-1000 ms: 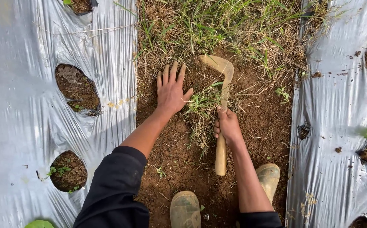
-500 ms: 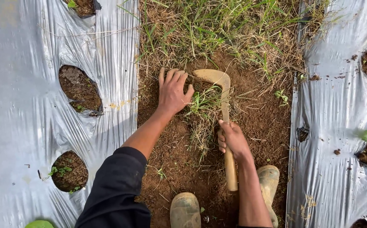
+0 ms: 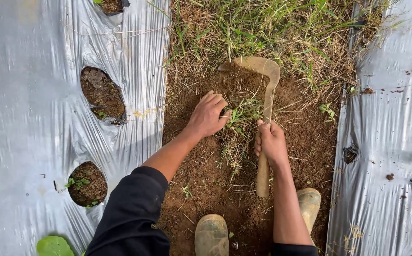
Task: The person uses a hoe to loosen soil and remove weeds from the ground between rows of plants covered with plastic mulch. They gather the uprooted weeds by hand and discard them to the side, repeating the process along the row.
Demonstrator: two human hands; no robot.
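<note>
My right hand [image 3: 271, 141] grips the wooden handle of a curved sickle [image 3: 265, 80], whose muddy blade hooks leftward at the edge of the uncut grass [image 3: 258, 33]. My left hand [image 3: 208, 115] rests on the brown soil, its fingers curled onto a loose clump of cut grass and roots [image 3: 238, 128] that lies between both hands. The sickle's handle end points back toward my boots.
Silver plastic mulch [image 3: 35, 109] covers the bed on the left, with round planting holes [image 3: 103, 94] showing soil and small seedlings. A second silver sheet [image 3: 386, 142] lies on the right. My two muddy boots [image 3: 211, 235] stand at the bottom on bare soil.
The sickle blade went back out to the grass edge after a pull toward me. My left hand went from flat with spread fingers to curled on the grass clump.
</note>
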